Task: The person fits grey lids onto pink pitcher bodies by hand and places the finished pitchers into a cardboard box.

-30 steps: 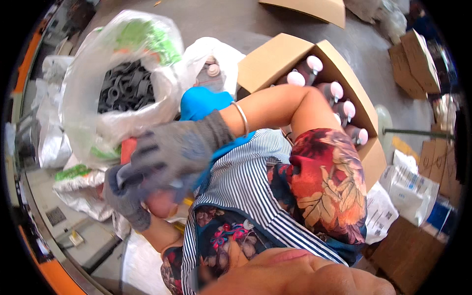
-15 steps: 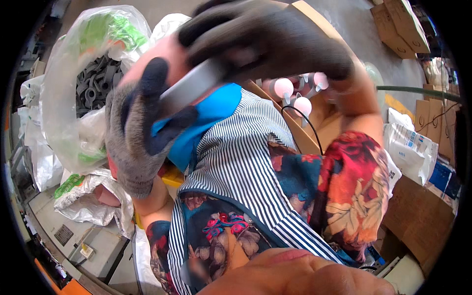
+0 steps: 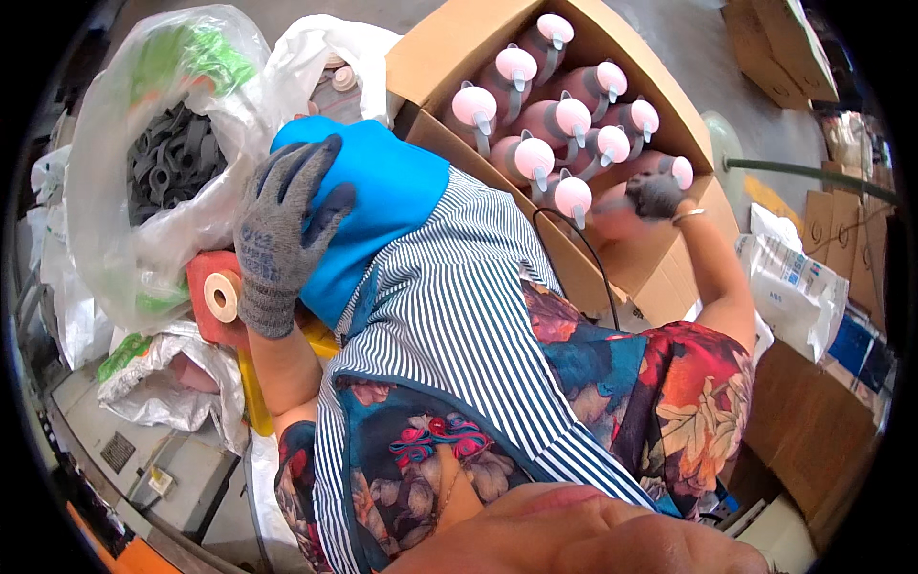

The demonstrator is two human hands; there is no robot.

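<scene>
Pump bottles point(image 3: 559, 124) fill the cardboard box point(image 3: 449, 57); right hand point(image 3: 655, 194) is clamped on one, lifting or seating it. Left hand point(image 3: 277, 234) rests open on blue cloth point(image 3: 382, 201).

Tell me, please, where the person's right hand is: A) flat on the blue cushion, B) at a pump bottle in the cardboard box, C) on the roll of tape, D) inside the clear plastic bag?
B: the gloved right hand reaches to a pump bottle at the near end of the cardboard box, while the left hand lies on the blue cushion.
</scene>
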